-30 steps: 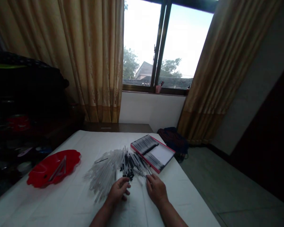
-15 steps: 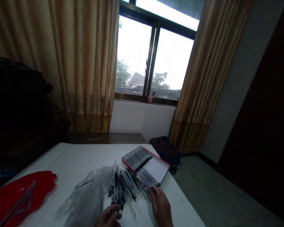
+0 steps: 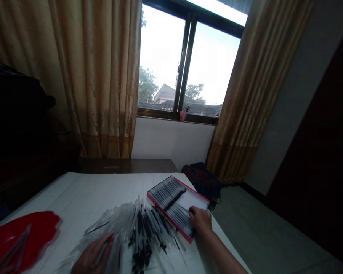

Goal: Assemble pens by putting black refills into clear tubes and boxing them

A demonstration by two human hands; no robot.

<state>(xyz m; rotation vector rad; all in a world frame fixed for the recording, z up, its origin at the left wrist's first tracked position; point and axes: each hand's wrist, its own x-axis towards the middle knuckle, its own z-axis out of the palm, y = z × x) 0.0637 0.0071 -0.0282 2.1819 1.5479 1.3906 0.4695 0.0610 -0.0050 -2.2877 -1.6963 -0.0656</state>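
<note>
A shallow box with a red rim (image 3: 190, 239) lies tilted on the white-covered table, holding rows of slim clear pens with black ends (image 3: 164, 192). My right hand (image 3: 201, 220) reaches over the box's right side, its fingers closed on the end of a slim pen (image 3: 183, 208) that lies over the lower row. On the near left, my left hand (image 3: 92, 254) is closed around a thin clear tube (image 3: 102, 252), somewhat blurred. It is over a loose pile of clear tubes (image 3: 118, 220). Between my hands, several black-ended pens (image 3: 143, 236) are heaped.
A red scalloped tray (image 3: 42, 228) with a few clear tubes in it sits at the table's left edge. Beyond the white table (image 3: 103, 186) stand a low brown cabinet (image 3: 151, 165) and a dark cloth bundle (image 3: 202, 180) on the floor.
My right hand has moved up and right, from the box's near corner onto its right side. My left hand has moved left, from the black-ended pens to the clear tubes.
</note>
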